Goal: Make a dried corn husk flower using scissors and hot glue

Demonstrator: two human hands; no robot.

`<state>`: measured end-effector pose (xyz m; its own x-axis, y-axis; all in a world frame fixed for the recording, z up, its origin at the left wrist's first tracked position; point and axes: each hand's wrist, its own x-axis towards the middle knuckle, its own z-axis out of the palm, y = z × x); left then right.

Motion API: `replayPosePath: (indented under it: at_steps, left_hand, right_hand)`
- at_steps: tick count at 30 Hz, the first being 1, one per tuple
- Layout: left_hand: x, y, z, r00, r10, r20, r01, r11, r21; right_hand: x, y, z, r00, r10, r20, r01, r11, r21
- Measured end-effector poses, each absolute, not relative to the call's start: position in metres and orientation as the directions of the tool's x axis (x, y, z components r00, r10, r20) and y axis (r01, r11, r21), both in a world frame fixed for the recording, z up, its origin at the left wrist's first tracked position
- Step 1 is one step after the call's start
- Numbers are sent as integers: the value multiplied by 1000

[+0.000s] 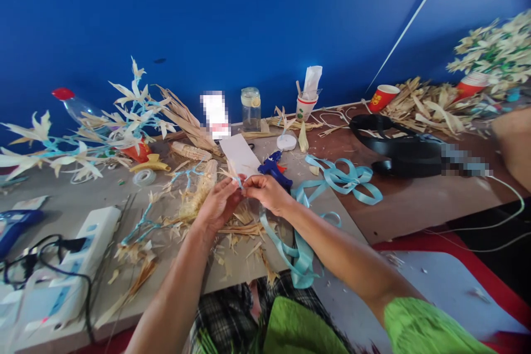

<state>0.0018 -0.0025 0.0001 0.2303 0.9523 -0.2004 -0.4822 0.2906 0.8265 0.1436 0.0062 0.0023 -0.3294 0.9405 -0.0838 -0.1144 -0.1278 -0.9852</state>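
Note:
My left hand (220, 200) and my right hand (267, 192) meet fingertip to fingertip above the table. Pinched between them is a small corn husk flower (228, 172), its stem wrapped in light blue. Part of it is hidden by my fingers. Light blue ribbon (305, 257) trails from near my right hand down over the table's front edge, with more loops (342, 174) lying to the right. A blue glue gun (274, 168) rests just beyond my right hand. Left of my hands lie corn cobs (207, 177) and blue-wrapped twigs (145, 224).
A white power strip (89, 260) with black cables sits front left, beside another blue tool (19, 227). Husk flower branches (136, 105) stand back left. Along the wall are a clear jar (251, 110), a paper cup (306, 108) and husk piles (431, 105). A black strap (398, 146) lies right.

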Motion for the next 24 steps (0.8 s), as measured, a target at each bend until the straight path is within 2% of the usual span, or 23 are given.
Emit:
replayPosePath:
  at_steps: [2,6,11,15,17,20,24]
  left_hand:
    - [2,-3,1,237,951,-198,-509,295,808]
    - [1,-1,-2,208,955,-212,-511,290,809]
    - [-2,2,0,241,936,-257,-474,344,810]
    - [-2,1,3,236,930,-280,-438,359,824]
    - [-1,0,2,217,929,-301,-400,366,841]
    - [-1,0,-2,180,936,-302,-316,346,883]
    - [-2,0,-6,171,947,-270,-220,304,927]
  right_hand:
    - [144,7,2,-356,924,-139,-201,-221,-954]
    - [147,11,-1,-389,893,-227,-192,-320,-928]
    - [151,14,-2,-479,840,-257,-168,-375,-912]
    - [151,17,-6,-425,854,-299,-168,-399,-901]
    - [149,18,-9,-336,900,-276,-144,-339,-930]
    - [148,18,-12,-226,962,-152,-29,-162,-986]
    - [149,18,-14,-217,976,-1,92,20,-996]
